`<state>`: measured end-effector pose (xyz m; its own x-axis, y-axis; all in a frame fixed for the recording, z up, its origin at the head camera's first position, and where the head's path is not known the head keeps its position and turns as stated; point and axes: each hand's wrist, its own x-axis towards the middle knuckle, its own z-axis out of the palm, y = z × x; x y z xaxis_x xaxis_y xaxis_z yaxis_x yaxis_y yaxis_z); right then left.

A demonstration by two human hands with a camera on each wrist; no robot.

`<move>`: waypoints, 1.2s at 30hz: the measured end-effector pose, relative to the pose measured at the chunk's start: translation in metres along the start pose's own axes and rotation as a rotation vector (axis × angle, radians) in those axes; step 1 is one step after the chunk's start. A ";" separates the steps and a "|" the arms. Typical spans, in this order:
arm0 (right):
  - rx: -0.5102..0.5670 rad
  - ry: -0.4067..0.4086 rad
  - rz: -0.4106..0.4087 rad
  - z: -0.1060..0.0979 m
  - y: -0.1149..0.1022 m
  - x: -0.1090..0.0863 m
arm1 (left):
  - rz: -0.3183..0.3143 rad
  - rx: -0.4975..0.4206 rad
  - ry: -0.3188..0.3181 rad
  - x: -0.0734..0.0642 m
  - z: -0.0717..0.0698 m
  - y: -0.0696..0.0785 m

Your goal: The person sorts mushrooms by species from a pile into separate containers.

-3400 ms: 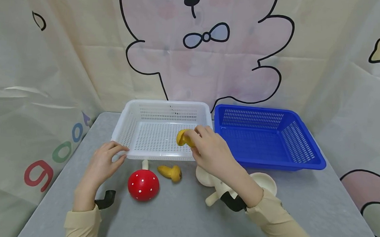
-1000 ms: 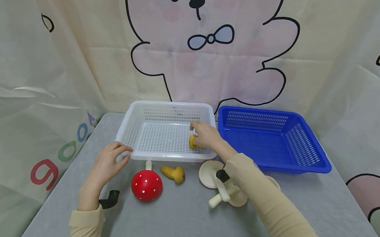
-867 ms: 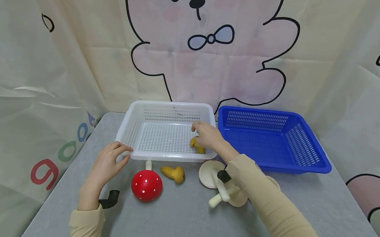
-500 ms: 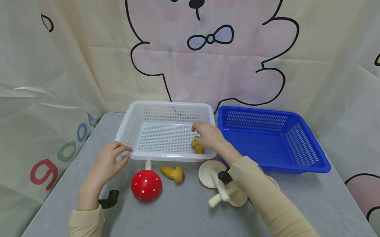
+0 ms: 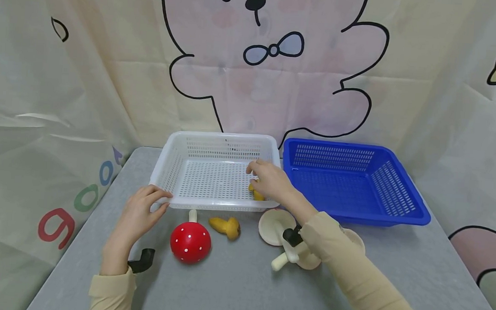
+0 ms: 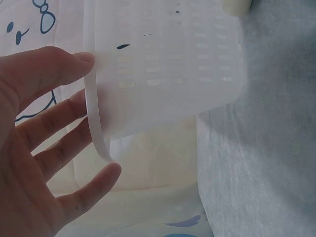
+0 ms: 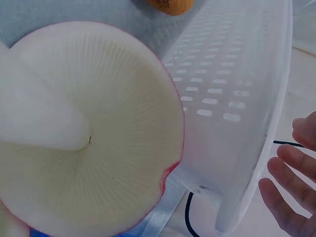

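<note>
My left hand (image 5: pixel 140 212) holds the near-left corner of the white plastic basket (image 5: pixel 215 204); in the left wrist view its thumb lies against the rim and fingers reach behind it. A yellow toy mushroom (image 5: pixel 258 194) lies inside the basket by its near-right corner, partly hidden by my right hand (image 5: pixel 272 181). That hand hovers above it, and the right wrist view shows its loosely bent fingers (image 7: pixel 284 202) spread apart and holding nothing. On the table, a red white-dotted mushroom (image 5: pixel 190 242) and another yellow mushroom (image 5: pixel 225 227) lie in front of the basket.
Several pale mushrooms (image 5: pixel 276 227) lie under my right forearm; one with a gilled, pink-edged cap (image 7: pixel 133 123) fills much of the right wrist view. A blue basket (image 5: pixel 355 217) stands right of the white one. A printed curtain (image 5: pixel 106 94) hangs behind the grey table (image 5: pixel 231 291).
My right hand carried a yellow mushroom over the white basket and let it go inside. The mushroom tipped over as it settled. My left hand stays at the basket's corner.
</note>
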<state>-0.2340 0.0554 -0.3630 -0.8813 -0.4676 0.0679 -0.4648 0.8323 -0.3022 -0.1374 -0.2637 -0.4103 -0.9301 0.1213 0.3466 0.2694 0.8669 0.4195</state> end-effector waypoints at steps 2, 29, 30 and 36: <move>-0.001 0.013 -0.021 -0.001 -0.002 -0.002 | 0.000 -0.001 0.001 0.000 0.000 0.000; -0.069 0.024 -0.182 0.008 -0.044 -0.039 | 0.007 -0.013 -0.020 0.000 -0.003 0.002; -0.071 0.017 -0.183 0.009 -0.046 -0.040 | 0.005 -0.012 -0.022 0.000 -0.003 0.003; -0.109 0.002 -0.216 0.017 -0.054 -0.044 | -0.005 -0.008 -0.031 0.000 -0.002 0.002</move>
<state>-0.1682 0.0259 -0.3660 -0.7604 -0.6379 0.1218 -0.6490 0.7400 -0.1764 -0.1364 -0.2627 -0.4076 -0.9385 0.1320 0.3189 0.2668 0.8638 0.4275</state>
